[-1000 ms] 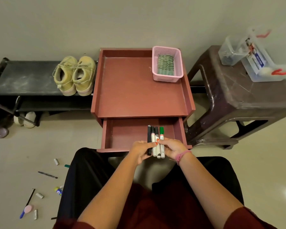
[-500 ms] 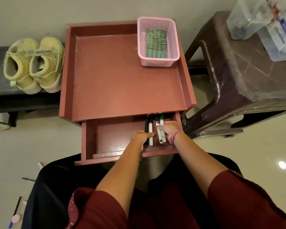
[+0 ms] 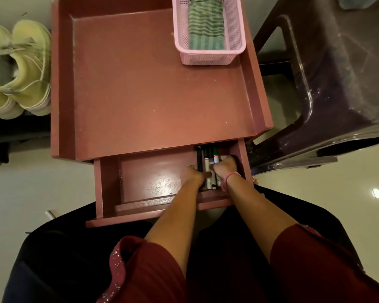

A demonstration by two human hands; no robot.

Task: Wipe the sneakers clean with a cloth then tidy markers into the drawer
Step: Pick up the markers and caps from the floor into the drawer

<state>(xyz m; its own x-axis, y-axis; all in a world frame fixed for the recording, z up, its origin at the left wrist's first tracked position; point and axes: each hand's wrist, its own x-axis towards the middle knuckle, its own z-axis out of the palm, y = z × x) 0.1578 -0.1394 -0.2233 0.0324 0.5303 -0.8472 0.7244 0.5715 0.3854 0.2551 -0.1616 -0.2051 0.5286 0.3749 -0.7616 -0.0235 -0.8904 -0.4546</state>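
The drawer (image 3: pixel 140 182) of the reddish-brown table (image 3: pixel 158 84) stands pulled out. Several markers (image 3: pixel 210 160), black, white and green-capped, lie side by side at its right end. My left hand (image 3: pixel 193 173) grips the bundle from the left. My right hand (image 3: pixel 224 166), with a pink wristband, holds it from the right, down inside the drawer. A pair of yellow-green sneakers (image 3: pixel 15 68) sits on a dark rack at the left. The green striped cloth (image 3: pixel 206 25) lies folded in a pink basket (image 3: pixel 208 55) on the table's back right corner.
A dark plastic stool (image 3: pixel 337 84) stands close on the right of the table. A small white object (image 3: pixel 49 214) lies on the tiled floor at the lower left. My dark-clothed knees fill the bottom of the view.
Both hands have carried the bundle of markers from above the drawer's front down into its right end. The camera has leaned forward and closer over the table.
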